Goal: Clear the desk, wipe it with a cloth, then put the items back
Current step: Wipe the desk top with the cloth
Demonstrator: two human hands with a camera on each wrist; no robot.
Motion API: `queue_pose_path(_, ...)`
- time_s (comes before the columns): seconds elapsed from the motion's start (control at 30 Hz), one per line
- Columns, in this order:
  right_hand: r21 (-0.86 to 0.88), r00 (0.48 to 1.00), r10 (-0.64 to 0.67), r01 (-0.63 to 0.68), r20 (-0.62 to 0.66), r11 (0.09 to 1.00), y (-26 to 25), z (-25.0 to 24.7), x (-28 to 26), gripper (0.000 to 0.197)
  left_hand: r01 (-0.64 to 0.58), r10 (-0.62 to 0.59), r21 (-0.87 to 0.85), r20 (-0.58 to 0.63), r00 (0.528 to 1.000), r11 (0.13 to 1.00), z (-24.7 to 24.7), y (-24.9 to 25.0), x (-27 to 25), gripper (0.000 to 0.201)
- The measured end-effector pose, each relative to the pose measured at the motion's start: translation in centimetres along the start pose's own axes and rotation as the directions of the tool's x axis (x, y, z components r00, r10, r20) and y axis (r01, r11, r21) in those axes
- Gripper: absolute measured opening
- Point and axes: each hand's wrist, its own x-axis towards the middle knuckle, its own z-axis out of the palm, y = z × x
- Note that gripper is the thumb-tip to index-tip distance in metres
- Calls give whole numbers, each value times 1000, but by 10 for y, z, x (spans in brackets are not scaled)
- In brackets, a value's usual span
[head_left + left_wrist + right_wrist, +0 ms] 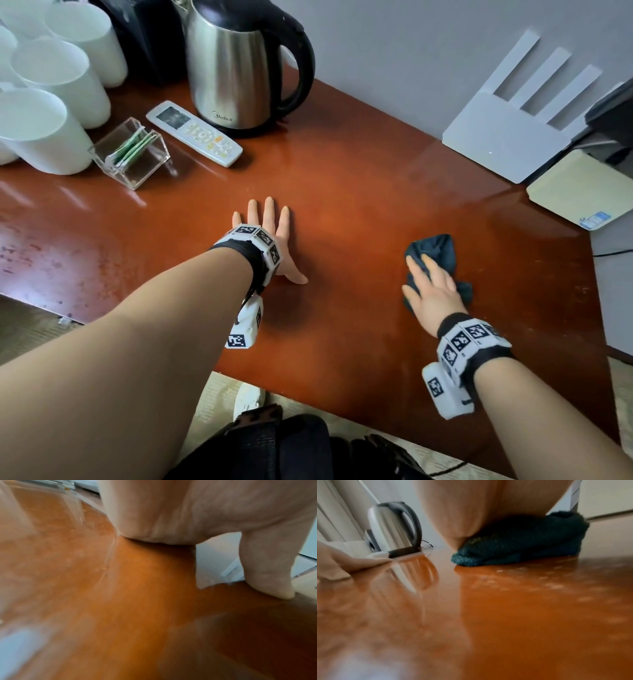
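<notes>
1. The tabletop [359,192] is glossy, hard and looks pretty slick, so the cloth should glide; the bare stretch lies under and between both hands.
2. The kettle [236,65], beyond the left hand [270,236], is probably the heaviest thing; I'd grab it by the handle. That hand lies flat, fingers spread, holding nothing.
3. The cloth [435,253] is soft and bunches up; the right hand [431,291] presses it down with straight fingers.

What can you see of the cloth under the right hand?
The cloth is dark teal, fuzzy like terry or microfibre, bunched into a crumpled wad rather than spread flat. It lies on the glossy reddish-brown desk, right of centre. The right hand presses on it with straight fingers, covering its near part; its far edge sticks out beyond the fingertips.
</notes>
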Motion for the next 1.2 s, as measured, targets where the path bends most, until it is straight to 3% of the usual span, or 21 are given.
queue_pose_path(0.1,88,996,3,5,-84,996,4,-11,2,49,-5,5,-6,10,1000,1000,-1,0,1,138)
queue_pose_path(0.2,381,985,-130,162,-109,910,-14,-27,0,42,-2,2,-4,10,1000,1000,-3,1,2,138)
queue_pose_path(0.3,570,971,-238,190,10,799,-24,-32,-4,36,7,-7,5,7,1000,1000,-3,1,1,138)
queue_pose_path(0.37,425,994,-100,69,51,903,-17,-28,-3,35,12,-12,12,3,1000,1000,-3,3,0,138)
queue_pose_path(0.43,166,982,152,-131,-115,977,-5,-24,-3,35,22,-22,21,1,1000,1000,-3,4,-1,138)
queue_pose_path(0.47,141,958,199,-172,-207,975,-3,-24,-7,37,25,-25,25,0,1000,999,-3,4,-1,138)
queue_pose_path(0.53,257,957,137,-69,-256,964,-8,-21,-15,43,34,-34,22,-2,999,999,-2,6,-3,136)
queue_pose_path(0.6,258,987,-42,81,-155,963,-24,-9,-25,50,39,-39,12,-9,999,999,-1,7,-4,135)
queue_pose_path(0.67,-24,969,-245,245,-7,969,-36,11,-31,60,43,-44,-6,-27,999,999,2,7,-5,134)
queue_pose_path(0.73,-183,938,-343,344,40,921,-38,26,-29,63,57,-58,-20,-47,997,998,4,7,-7,132)
queue_pose_path(0.87,-215,924,-381,376,22,901,-10,27,-24,56,97,-101,-56,-74,992,994,8,20,-18,123)
queue_pose_path(0.93,-196,947,-321,321,30,927,25,24,-25,54,111,-116,-69,-73,991,991,13,38,-27,116)
queue_pose_path(1.07,-166,964,-265,267,35,949,106,13,-35,50,0,0,5,-102,995,1000,32,103,-47,107)
queue_pose_path(1.13,31,943,-334,334,-14,942,132,2,-37,45,-49,52,39,-91,994,998,43,144,-57,104)
queue_pose_path(1.2,440,937,-306,348,-166,827,146,-12,-37,39,-51,51,2,-73,996,999,55,179,-65,101)
